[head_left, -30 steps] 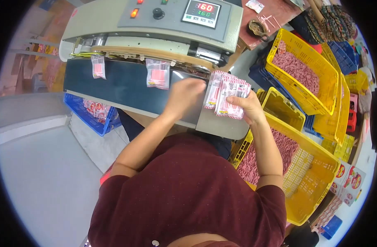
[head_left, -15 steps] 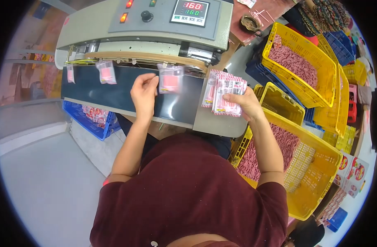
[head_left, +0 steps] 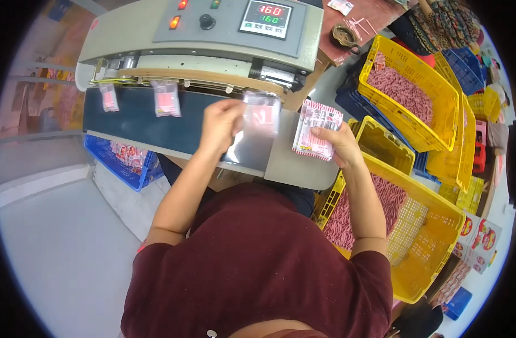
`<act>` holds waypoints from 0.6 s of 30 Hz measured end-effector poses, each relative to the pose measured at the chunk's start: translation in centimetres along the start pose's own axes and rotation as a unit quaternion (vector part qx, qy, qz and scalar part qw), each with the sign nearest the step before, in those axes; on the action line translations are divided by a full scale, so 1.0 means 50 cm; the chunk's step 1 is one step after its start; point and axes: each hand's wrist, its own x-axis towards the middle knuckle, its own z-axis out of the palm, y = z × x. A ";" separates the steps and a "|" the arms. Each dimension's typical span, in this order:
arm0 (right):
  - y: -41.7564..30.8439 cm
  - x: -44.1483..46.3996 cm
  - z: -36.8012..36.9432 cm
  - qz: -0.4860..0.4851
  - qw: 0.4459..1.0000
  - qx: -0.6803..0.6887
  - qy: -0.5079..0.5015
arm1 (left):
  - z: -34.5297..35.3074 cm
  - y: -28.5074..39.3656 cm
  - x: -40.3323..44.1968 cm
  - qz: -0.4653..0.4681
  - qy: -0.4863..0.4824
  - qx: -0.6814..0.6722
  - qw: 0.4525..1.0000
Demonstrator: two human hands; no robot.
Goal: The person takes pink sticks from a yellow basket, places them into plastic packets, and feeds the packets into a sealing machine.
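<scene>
My left hand has its fingers pinched at the left edge of a clear pouch with pink contents, blurred by motion. The pouch's upper edge is at the right end of the sealing machine. Farther left, two more pouches, a middle one and a leftmost one, hang from the machine's band over the dark conveyor belt. Over the grey end plate, my right hand grips a stack of pouches with red-striped edges, thumb on top.
Yellow crates with pink sticks stand at my right, more stacked behind. A blue crate of packed pouches sits below the belt at left. On a red table lies a tape roll. Another person is at upper right.
A pouch has left the right-hand stack and is now at the machine's right end with my left hand, which moved right. The earlier pouches have travelled left along the band.
</scene>
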 end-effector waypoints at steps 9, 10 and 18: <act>0.019 0.004 0.003 -0.144 0.983 -0.118 0.003 | 0.050 -0.041 -0.056 0.245 -0.081 0.258 0.931; 0.020 0.002 0.002 -0.151 0.977 -0.148 0.004 | 0.074 -0.052 -0.045 0.246 -0.116 0.263 0.926; 0.044 -0.015 -0.014 -0.208 0.944 -0.254 0.008 | 0.093 -0.051 -0.031 0.209 -0.197 0.308 0.907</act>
